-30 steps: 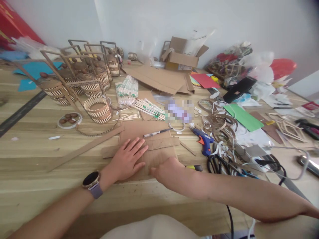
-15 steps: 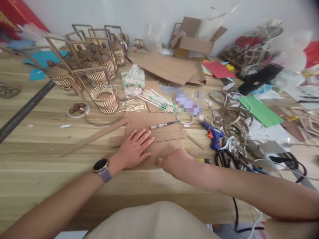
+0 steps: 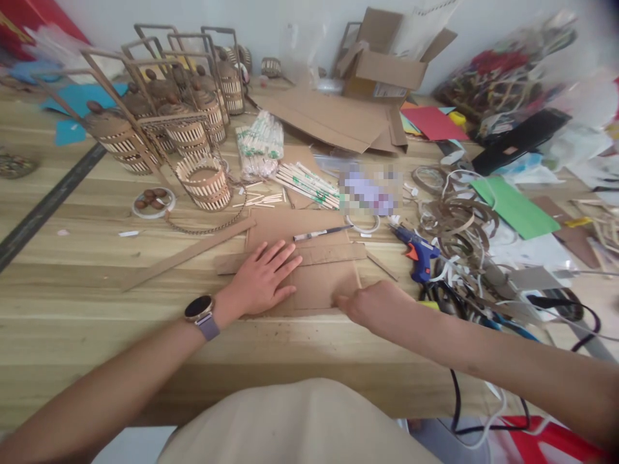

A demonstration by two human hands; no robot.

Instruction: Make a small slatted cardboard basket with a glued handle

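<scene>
My left hand (image 3: 264, 277) lies flat with its fingers spread, across a brown cardboard sheet (image 3: 319, 290) and the left part of a cardboard strip (image 3: 333, 254) that rests on it. At the sheet's lower right corner is my right hand (image 3: 362, 303), its fingers curled in; anything inside them is hidden. A pen (image 3: 322, 232) lies on the sheet above the strip. Another cardboard strip (image 3: 188, 252) slants away to the left, its upper end at the sheet's edge. Small dark crumbs are scattered on the table below the sheet.
Bamboo lanterns (image 3: 186, 129) with handles stand at back left, near a dish of brown beads (image 3: 153, 201). Bundled sticks (image 3: 309, 183) lie beyond the sheet. A blue glue gun (image 3: 420, 254), cables and coiled strips (image 3: 454, 222) crowd the right. An open carton (image 3: 384, 67) stands behind.
My right hand has slid right along the cardboard sheet towards its lower right corner, fingers still curled. My left hand keeps its place on the sheet. The view has shifted slightly.
</scene>
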